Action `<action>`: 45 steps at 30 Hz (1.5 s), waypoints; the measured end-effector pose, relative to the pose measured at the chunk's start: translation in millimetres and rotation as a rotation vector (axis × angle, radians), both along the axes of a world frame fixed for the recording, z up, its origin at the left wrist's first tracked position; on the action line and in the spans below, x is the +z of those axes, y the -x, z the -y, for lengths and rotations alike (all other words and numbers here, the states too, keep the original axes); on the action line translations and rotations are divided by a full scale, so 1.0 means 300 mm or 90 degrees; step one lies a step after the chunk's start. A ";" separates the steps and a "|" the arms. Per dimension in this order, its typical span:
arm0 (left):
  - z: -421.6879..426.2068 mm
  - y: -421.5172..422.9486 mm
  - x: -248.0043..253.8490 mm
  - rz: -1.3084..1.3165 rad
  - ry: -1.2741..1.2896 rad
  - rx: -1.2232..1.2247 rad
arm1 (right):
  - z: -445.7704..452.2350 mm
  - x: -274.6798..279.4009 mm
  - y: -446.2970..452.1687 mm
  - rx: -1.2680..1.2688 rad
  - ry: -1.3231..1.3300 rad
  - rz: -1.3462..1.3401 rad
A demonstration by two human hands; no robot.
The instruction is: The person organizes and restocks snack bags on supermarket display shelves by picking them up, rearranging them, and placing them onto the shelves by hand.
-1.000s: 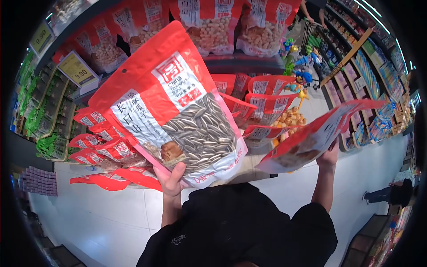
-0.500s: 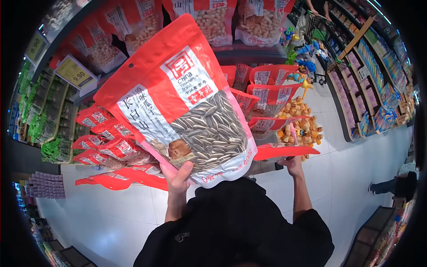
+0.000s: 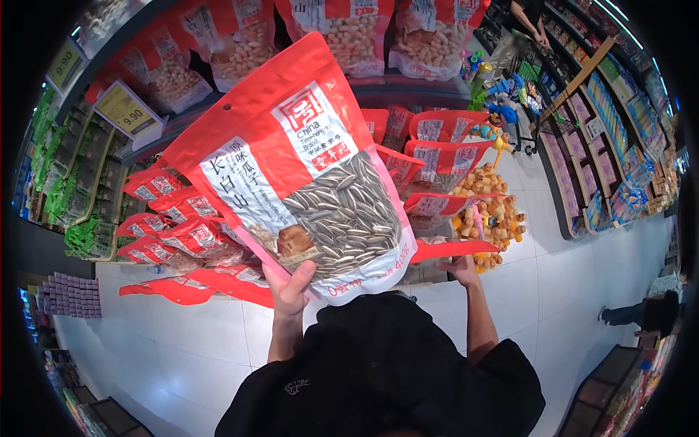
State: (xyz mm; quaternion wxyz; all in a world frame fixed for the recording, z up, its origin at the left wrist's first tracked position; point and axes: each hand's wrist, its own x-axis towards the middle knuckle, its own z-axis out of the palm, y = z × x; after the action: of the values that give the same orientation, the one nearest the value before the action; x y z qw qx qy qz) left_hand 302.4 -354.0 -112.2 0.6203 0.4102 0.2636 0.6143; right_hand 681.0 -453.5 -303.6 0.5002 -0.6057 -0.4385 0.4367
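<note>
A large red and silver bag of sunflower seeds (image 3: 342,211) is held up tilted in front of me, its clear window full of striped seeds. My left hand (image 3: 290,286) grips its lower left corner, thumb on the front and the other fingers behind. Lower on the right, my right hand (image 3: 463,269) is closed at the front edge of another red-topped bag (image 3: 459,250), seen almost edge-on at the front of the display. Part of that bag is hidden behind the sunflower seeds, and its contents do not show.
Similar red bags (image 3: 193,237) stand in rows on both sides. Bags of peanuts (image 3: 349,40) line the shelf above, beside a 9.90 price sign (image 3: 128,109). Plush toys (image 3: 491,200) hang at the right. One person stands by a shopping cart (image 3: 526,80); another (image 3: 644,313) is at far right.
My right hand and the red-topped bag at it have shifted left. The sunflower seed bag stays in my left hand, a little lower in view.
</note>
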 end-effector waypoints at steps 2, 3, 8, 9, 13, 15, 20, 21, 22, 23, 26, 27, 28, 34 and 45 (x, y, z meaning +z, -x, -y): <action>0.002 0.002 0.003 -0.003 0.003 -0.005 | -0.003 0.121 0.003 0.099 -0.019 0.132; 0.003 0.003 0.006 -0.008 0.008 -0.009 | 0.012 0.156 -0.013 0.098 -0.025 0.135; 0.002 -0.011 0.037 -0.009 -0.003 0.007 | 0.135 0.420 -0.228 -0.072 -0.043 0.067; 0.000 -0.016 0.046 0.000 -0.006 -0.004 | 0.118 0.568 -0.176 -0.124 -0.098 0.106; 0.000 -0.040 0.097 -0.005 -0.021 -0.061 | -0.032 0.834 -0.012 0.009 -0.209 0.046; 0.003 -0.056 0.098 -0.040 -0.041 -0.114 | -0.124 0.932 0.125 0.190 -0.228 -0.081; 0.029 -0.125 0.170 -0.065 -0.088 -0.118 | -0.203 1.067 0.326 0.354 -0.111 -0.018; 0.032 -0.123 0.189 -0.081 -0.083 -0.125 | -0.204 1.080 0.339 0.348 -0.111 -0.067; 0.029 -0.112 0.202 -0.100 -0.079 -0.129 | -0.213 1.093 0.332 0.350 -0.124 -0.056; 0.020 -0.103 0.193 -0.150 -0.103 -0.125 | -0.226 1.105 0.328 0.348 -0.096 -0.081; 0.002 -0.099 0.178 -0.198 -0.170 -0.003 | -0.262 1.148 0.317 0.321 -0.082 -0.115; 0.010 -0.107 0.206 -0.139 -0.179 0.006 | -0.286 1.171 0.304 0.285 -0.134 -0.181; 0.004 -0.103 0.205 -0.138 -0.186 0.007 | -0.311 1.199 0.286 0.247 -0.185 -0.247; 0.014 -0.043 0.174 -0.073 -0.138 0.009 | -0.568 1.532 0.090 0.156 -0.557 -0.194; 0.047 -0.040 0.120 -0.093 -0.098 0.046 | -1.124 2.019 -0.289 0.222 -0.558 -0.175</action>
State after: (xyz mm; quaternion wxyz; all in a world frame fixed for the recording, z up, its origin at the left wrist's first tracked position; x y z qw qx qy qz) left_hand 314.5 -368.1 -76.2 0.5438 0.4905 0.2747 0.6231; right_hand 767.7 -116.2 302.0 0.6805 -0.1925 -0.6059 0.3645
